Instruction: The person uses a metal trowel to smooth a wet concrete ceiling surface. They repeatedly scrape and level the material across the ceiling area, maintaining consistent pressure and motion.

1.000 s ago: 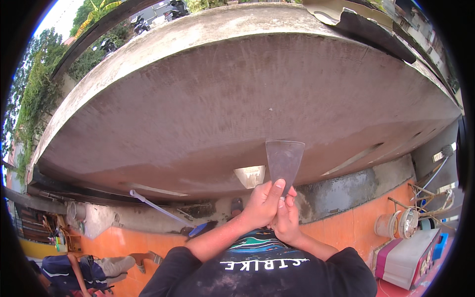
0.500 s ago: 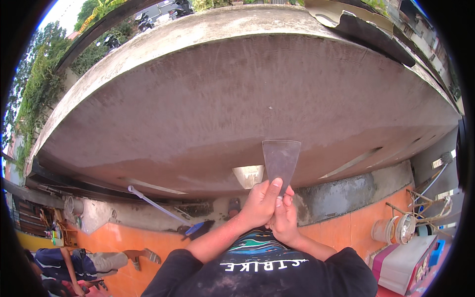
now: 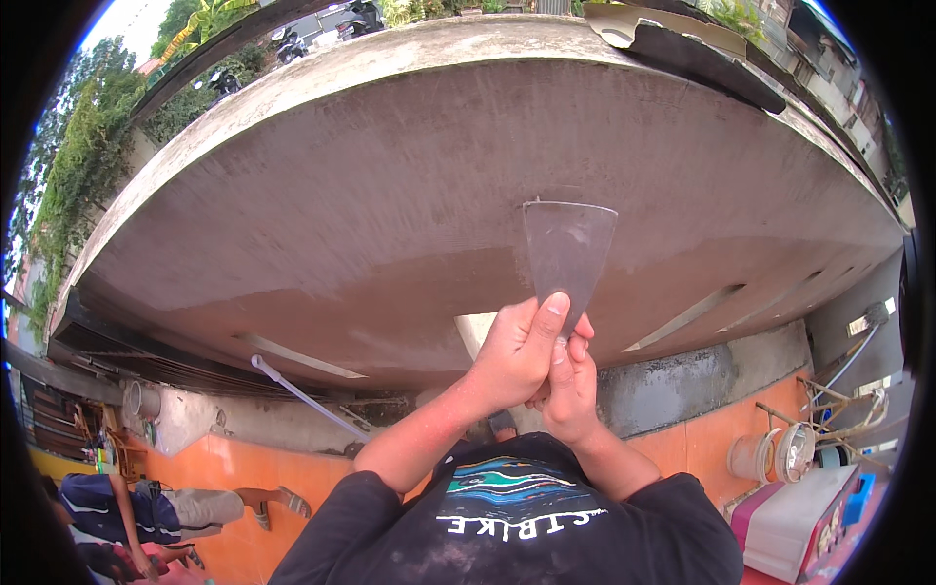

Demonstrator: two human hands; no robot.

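Observation:
A wide putty knife (image 3: 570, 244) with a flat grey blade points up and away from me against the grey plastered wall (image 3: 390, 166). Its blade edge lies on or very close to the wall, beside a small bump; I cannot tell whether it touches. My left hand (image 3: 525, 351) is closed round the handle, thumb laid along the base of the blade. Just below and to its right, my right hand (image 3: 568, 390) also grips the handle, its fingers pressed against the left. Most of the handle is hidden inside both hands.
Slot openings (image 3: 687, 317) pierce the wall's lower part. A pale pole (image 3: 302, 395) leans at the left. Buckets (image 3: 795, 448) and a white-and-maroon box (image 3: 795, 526) stand at the right on orange tiles. Another person (image 3: 146, 512) is at the lower left. Bent sheeting (image 3: 692, 58) rests atop the wall.
Both hands have pushed the putty knife upward and slightly right along the wall, arms reaching further out. The blade edge is now level with the small bump.

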